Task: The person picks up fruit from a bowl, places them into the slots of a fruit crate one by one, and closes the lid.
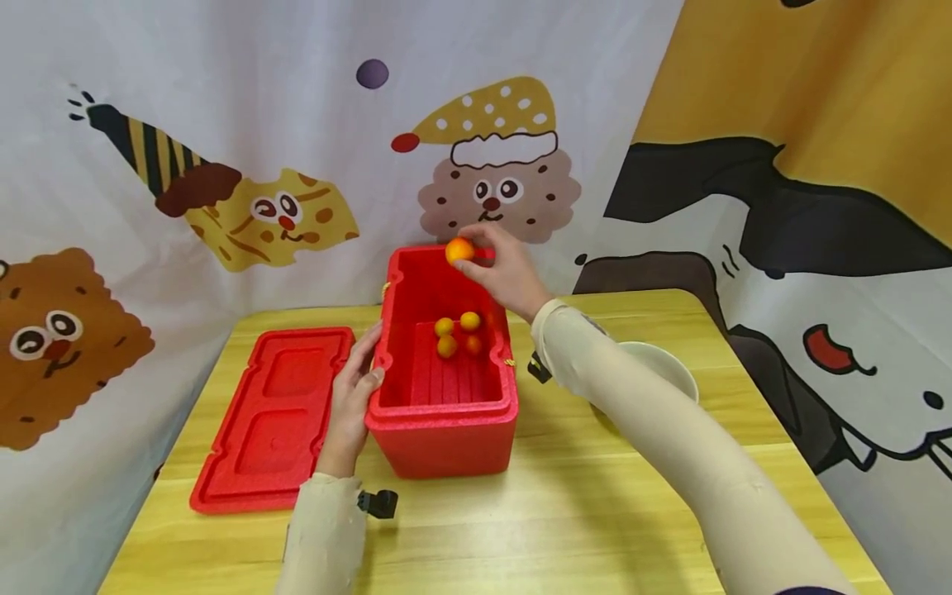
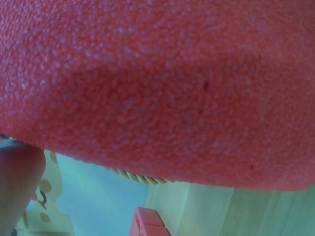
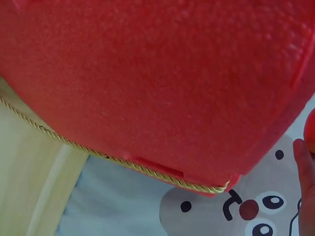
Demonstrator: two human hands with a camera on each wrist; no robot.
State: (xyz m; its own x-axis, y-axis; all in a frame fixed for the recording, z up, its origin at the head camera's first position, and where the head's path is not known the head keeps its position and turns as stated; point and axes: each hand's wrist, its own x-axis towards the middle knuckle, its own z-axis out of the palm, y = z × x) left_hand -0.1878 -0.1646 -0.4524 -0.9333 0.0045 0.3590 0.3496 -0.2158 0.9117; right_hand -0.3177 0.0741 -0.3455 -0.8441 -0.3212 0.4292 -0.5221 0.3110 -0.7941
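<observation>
A: Head view: what's in the box (image 1: 452, 453)?

B: Four fruits (image 1: 446, 346), bunched on its floor. A fifth, the orange fruit (image 1: 459, 251), is above its far end, pinched between the right hand's (image 1: 506, 268) thumb and fingers.

A: And the left hand (image 1: 355, 397)?

B: Gripping the box's left wall, thumb at the rim. The lid (image 1: 271, 413) is off, lying left on the table (image 1: 565, 504).

A: The bowl (image 1: 675, 365)?

B: On the right, partly behind the sleeve (image 1: 654, 413); I can't tell what's in it.

A: Left wrist view?

B: Mostly box side, with a finger at the left edge and some rope (image 2: 142, 177).

A: Right wrist?

B: Box side again, rope along it; fruit and fingertips at the right edge.
</observation>
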